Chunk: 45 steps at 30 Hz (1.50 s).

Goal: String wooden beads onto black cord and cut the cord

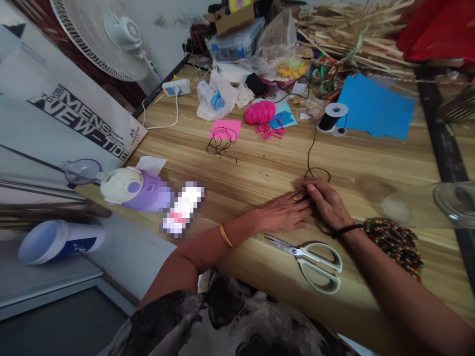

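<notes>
My left hand lies palm down on the wooden table, fingers stretched toward the right, with a ring on one finger. My right hand is closed beside the left fingertips, thumb and fingers together. Thin black cord runs down from a spool of black cord and curls into a loop at the right fingertips, where its end is hidden. Below both hands lie scissors with pale green handles. Right of my right wrist is a coiled bundle of multicoloured beaded strands.
A phone and a purple-and-white bottle lie at left. Black cord pieces rest on a pink paper, near pink yarn. Blue sheets lie behind. A clear container stands at right.
</notes>
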Tool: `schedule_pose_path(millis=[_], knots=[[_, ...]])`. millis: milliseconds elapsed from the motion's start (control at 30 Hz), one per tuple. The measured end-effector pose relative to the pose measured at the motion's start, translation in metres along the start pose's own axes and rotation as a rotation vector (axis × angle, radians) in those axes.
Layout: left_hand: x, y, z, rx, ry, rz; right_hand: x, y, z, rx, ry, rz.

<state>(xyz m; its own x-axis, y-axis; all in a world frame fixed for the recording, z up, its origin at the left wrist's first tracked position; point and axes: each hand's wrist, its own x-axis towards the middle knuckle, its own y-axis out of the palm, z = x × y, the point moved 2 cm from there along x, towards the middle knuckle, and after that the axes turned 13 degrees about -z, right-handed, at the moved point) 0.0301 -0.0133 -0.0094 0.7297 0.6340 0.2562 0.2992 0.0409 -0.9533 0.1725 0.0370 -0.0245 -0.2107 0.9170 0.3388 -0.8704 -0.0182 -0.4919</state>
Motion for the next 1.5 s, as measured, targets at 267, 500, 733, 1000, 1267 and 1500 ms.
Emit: schedule_pose_path(millis=[267, 500, 733, 1000, 1267, 1500], knots=[[-0.003, 0.004, -0.001, -0.018, 0.030, -0.036, 0.001, -0.002, 0.001, -0.015, 0.027, 0.010], [-0.007, 0.004, -0.001, -0.039, 0.022, -0.022, 0.002, -0.005, 0.000, 0.008, 0.055, 0.013], [-0.008, -0.003, -0.009, 0.019, 0.017, -0.027, 0.002, -0.005, -0.001, 0.012, 0.048, 0.017], [-0.009, -0.006, -0.015, -0.009, -0.016, -0.001, 0.004, -0.006, 0.000, 0.023, 0.047, 0.029], [-0.007, -0.008, -0.012, -0.110, -0.037, -0.042, 0.004, -0.007, 0.000, 0.022, 0.070, 0.032], [-0.005, -0.011, -0.005, -0.217, -0.044, -0.072, 0.005, -0.006, -0.003, 0.041, 0.047, 0.036]])
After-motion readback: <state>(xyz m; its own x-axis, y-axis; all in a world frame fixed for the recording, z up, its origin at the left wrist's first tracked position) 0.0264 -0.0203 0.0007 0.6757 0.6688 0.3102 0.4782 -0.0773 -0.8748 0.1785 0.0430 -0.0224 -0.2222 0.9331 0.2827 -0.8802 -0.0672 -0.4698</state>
